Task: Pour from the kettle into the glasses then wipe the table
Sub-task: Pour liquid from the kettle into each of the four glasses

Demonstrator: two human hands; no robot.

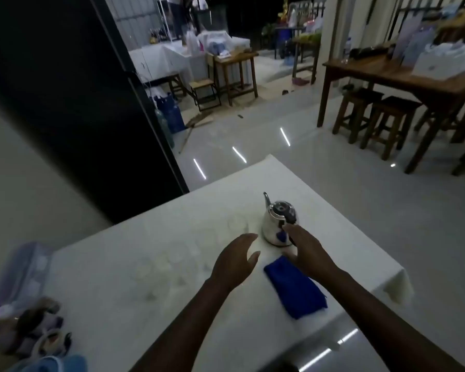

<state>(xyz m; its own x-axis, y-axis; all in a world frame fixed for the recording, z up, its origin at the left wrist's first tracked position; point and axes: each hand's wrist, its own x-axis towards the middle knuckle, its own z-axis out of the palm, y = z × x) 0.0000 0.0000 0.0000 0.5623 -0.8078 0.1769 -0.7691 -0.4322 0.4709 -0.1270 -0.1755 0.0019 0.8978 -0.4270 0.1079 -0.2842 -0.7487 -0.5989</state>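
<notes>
A shiny steel kettle (275,224) with a black lid and handle stands on the white table (124,264), spout pointing away. Several clear glasses (172,261) stand in a loose group left of it, faint against the cloth; one glass (238,224) is just left of the kettle. A folded blue cloth (297,288) lies near the table's right edge. My right hand (308,251) hovers open just in front of the kettle's handle, not clearly touching it. My left hand (235,260) is open, fingers apart, between the glasses and the kettle.
Bags and small items (32,323) clutter the near left corner of the table. Beyond the table lies a glossy tiled floor (253,135), a dark glass panel at left, and a wooden table with stools (381,122) at the right.
</notes>
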